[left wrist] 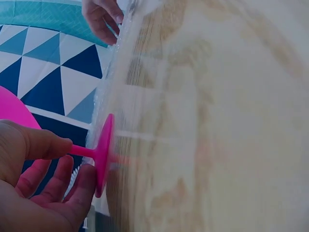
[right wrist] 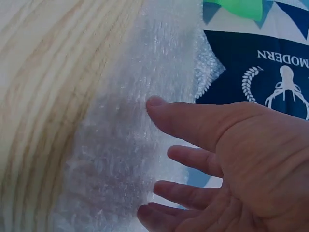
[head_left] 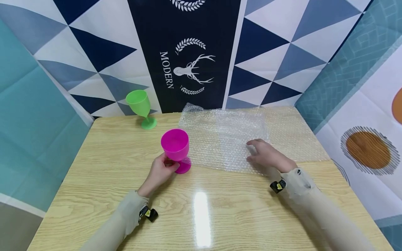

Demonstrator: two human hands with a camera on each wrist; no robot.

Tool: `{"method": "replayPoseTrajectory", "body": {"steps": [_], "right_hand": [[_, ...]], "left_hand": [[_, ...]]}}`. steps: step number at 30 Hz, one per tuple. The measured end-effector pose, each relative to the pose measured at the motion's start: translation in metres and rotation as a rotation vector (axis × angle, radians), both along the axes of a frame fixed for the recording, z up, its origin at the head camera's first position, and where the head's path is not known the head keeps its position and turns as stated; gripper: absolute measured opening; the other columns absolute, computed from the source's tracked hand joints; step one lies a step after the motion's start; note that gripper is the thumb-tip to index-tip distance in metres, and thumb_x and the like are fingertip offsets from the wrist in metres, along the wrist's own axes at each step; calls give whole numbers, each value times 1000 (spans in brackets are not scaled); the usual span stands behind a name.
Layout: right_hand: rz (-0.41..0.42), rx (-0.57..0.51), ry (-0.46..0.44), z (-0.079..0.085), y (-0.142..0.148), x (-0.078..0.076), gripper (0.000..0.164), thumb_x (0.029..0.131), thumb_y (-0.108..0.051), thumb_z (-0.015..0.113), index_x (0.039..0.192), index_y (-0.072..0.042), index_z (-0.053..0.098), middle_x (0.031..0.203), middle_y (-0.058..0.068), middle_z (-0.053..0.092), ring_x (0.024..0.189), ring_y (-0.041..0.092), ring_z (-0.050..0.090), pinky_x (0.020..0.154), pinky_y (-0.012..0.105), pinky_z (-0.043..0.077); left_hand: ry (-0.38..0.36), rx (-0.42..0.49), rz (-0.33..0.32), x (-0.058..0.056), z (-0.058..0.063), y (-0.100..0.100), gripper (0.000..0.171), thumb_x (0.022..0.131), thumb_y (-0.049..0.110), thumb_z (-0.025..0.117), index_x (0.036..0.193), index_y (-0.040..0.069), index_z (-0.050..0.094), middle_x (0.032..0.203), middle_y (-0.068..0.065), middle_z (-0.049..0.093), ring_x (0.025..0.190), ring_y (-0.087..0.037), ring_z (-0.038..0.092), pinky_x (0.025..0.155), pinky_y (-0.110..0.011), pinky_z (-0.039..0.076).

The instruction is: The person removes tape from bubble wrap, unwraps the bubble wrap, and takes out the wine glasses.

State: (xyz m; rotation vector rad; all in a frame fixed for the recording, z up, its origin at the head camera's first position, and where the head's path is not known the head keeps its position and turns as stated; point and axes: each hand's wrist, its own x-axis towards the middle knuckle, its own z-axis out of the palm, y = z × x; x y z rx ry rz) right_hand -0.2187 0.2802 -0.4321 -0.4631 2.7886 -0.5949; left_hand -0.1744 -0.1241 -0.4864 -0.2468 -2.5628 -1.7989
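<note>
My left hand (head_left: 161, 171) pinches the stem of a magenta plastic goblet (head_left: 175, 144), which stands upright near the left edge of the bubble wrap. In the left wrist view the thumb and fingers are round the stem, just above the round foot (left wrist: 104, 155). A clear sheet of bubble wrap (head_left: 226, 139) lies spread across the back of the table, doubled over on its left part. Over its middle is my right hand (head_left: 267, 155), fingers parted and holding nothing; the right wrist view shows the thumb and loosely bent fingers close to the plastic.
A green goblet (head_left: 139, 104) stands upright at the back left of the wooden table (head_left: 94, 195). Behind the table hangs a patterned cloth (head_left: 188, 35), with more cloth at both sides. A bright light reflection lies on the front middle of the tabletop.
</note>
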Motion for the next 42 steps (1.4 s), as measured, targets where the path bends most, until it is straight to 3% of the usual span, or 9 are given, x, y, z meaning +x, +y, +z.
{"method": "replayPoseTrajectory", "body": {"steps": [22, 28, 37, 42], "right_hand": [[25, 107, 92, -1, -10, -1, 49, 89, -16, 80, 126, 10, 62, 129, 36, 57, 122, 52, 56, 105, 61, 49], [18, 144, 96, -1, -11, -3, 48, 90, -17, 80, 126, 9, 62, 129, 33, 59, 122, 49, 56, 104, 58, 50], [-14, 149, 69, -3, -11, -2, 48, 89, -18, 81, 126, 7, 63, 131, 32, 57, 121, 47, 57, 103, 57, 52], [-24, 158, 61, -3, -13, -1, 49, 89, -18, 81, 127, 7, 62, 131, 32, 57, 121, 46, 57, 102, 56, 52]], "left_hand": [[-43, 20, -17, -11, 6, 5, 41, 84, -6, 76, 123, -2, 65, 118, -23, 71, 109, -37, 71, 96, -46, 60], [-42, 34, -25, -10, 6, 5, 42, 84, -6, 77, 124, -3, 64, 120, -24, 71, 111, -39, 70, 97, -48, 59], [-18, -35, -33, -8, 8, -6, 39, 84, -3, 77, 121, -1, 66, 117, -20, 72, 110, -35, 71, 95, -46, 60], [-49, -43, -16, -4, 7, -14, 43, 84, -2, 77, 125, -1, 64, 122, -20, 71, 116, -36, 68, 101, -49, 57]]}}
